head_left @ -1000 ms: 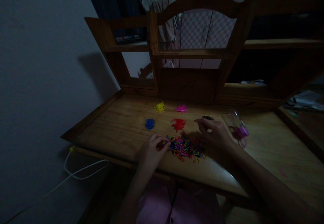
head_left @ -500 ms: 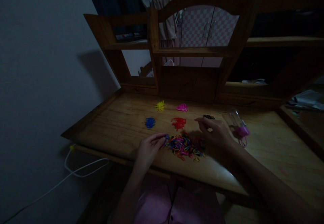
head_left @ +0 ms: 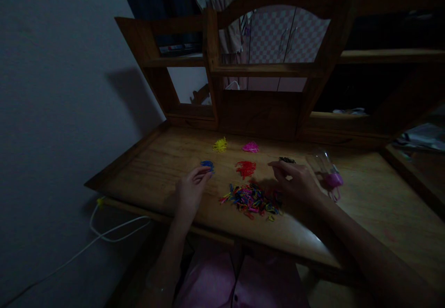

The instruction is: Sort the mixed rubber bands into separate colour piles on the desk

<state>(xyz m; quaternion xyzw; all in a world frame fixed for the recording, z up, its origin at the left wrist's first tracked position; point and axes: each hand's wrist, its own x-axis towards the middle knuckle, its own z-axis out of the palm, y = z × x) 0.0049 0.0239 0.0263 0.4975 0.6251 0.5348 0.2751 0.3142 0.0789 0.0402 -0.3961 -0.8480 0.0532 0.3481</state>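
Note:
My left hand (head_left: 190, 191) is at the near edge of a blue pile (head_left: 207, 164) of small thin pieces, thumb and fingers pinched together. Its fingertips partly cover that pile, so whatever they hold is not distinguishable from it. My right hand (head_left: 295, 180) hovers beside a small black pile (head_left: 287, 160), with thumb and index finger closed; anything between them is too small to make out. Between my hands lies a mixed heap (head_left: 253, 199) of small coloured loops. Behind it sit a red pile (head_left: 245, 169), a pink pile (head_left: 251, 147) and a yellow pile (head_left: 220, 144).
A clear bottle (head_left: 320, 160) with a purple cap (head_left: 333, 179) and strap lies right of my right hand. The wooden desk (head_left: 146, 164) has a shelf unit (head_left: 260, 113) along its back. A white cable (head_left: 118, 227) hangs by the left front edge.
My left hand has moved left and away from me, from the mixed heap's left edge to the blue pile. My right hand has stayed almost still.

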